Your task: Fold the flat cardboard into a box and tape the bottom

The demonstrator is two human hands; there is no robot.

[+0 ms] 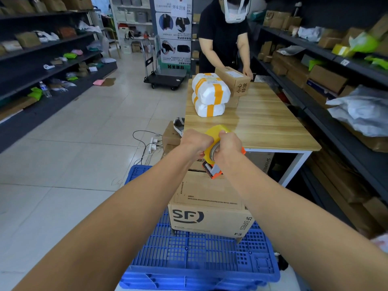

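Observation:
A brown cardboard box printed with SF stands folded up on a blue plastic pallet, its flaps closed on top. Above its far edge I hold an orange tape dispenser with a yellow tape roll. My left hand grips the left side of the roll. On the right side, my right hand curls round the roll and dispenser. The dispenser's blade end points down toward the box top and hangs just above it.
A wooden table behind the box carries white taped parcels and a carton handled by another person. Dark shelves with packages line both sides. Cables and a power strip lie on the tiled floor, with a cart farther back.

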